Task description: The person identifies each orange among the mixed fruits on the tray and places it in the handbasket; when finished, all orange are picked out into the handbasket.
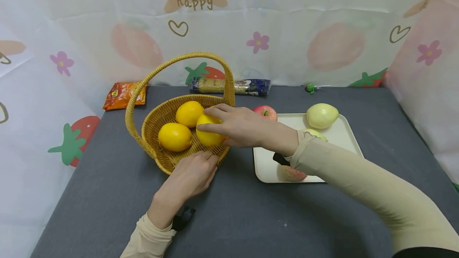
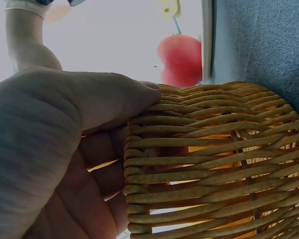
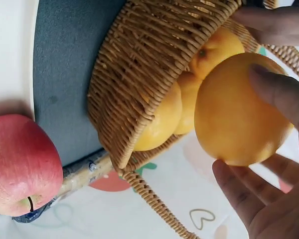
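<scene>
My right hand (image 1: 244, 126) grips a yellow lemon (image 3: 244, 112) between thumb and fingers, over the right side of a wicker basket (image 1: 150, 130). Two more lemons show inside the basket in the head view, one at the left (image 1: 175, 137) and one at the back (image 1: 189, 114). At the front, the left hand (image 1: 195, 172) holds the basket's rim. The left wrist view shows that thumb (image 2: 114, 97) on the outside of the weave and the fingers partly hidden behind it. The basket stands upright with its tall handle (image 1: 201, 55) raised.
Right of the basket lies a white tray (image 1: 265, 174) with pale green fruits (image 1: 322, 115) and a reddish fruit (image 1: 292, 173), partly under my right forearm. A red apple (image 1: 265, 111) sits by its back-left corner. Behind are an orange packet (image 1: 120, 95), a long wrapped pack (image 1: 251, 86) and a lollipop (image 1: 310, 88).
</scene>
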A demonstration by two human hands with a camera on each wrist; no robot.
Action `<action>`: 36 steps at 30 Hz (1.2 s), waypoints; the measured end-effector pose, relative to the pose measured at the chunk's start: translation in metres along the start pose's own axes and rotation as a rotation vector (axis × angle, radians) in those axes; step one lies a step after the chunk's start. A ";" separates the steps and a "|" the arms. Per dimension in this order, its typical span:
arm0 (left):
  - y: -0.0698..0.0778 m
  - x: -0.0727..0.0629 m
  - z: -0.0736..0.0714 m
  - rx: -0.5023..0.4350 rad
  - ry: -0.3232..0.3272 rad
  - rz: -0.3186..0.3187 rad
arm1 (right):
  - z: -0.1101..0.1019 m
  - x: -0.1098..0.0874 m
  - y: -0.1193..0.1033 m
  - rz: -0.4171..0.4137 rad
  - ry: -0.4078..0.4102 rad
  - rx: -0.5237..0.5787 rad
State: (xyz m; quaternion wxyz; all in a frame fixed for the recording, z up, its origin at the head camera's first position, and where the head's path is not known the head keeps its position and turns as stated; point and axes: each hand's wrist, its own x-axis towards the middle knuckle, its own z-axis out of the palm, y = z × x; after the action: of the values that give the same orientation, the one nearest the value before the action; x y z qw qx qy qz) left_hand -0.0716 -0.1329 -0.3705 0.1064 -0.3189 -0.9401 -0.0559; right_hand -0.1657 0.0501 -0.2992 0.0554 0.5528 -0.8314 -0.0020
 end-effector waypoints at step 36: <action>0.000 0.001 0.000 -0.014 -0.048 -0.027 | 0.026 0.020 -0.006 -0.094 -0.272 0.113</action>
State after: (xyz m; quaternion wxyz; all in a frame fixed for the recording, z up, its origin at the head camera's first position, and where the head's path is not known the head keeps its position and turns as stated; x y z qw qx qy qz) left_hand -0.0729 -0.1324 -0.3701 0.0809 -0.3083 -0.9462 -0.0563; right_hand -0.1707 0.0280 -0.3236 -0.0891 0.5880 -0.8033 -0.0329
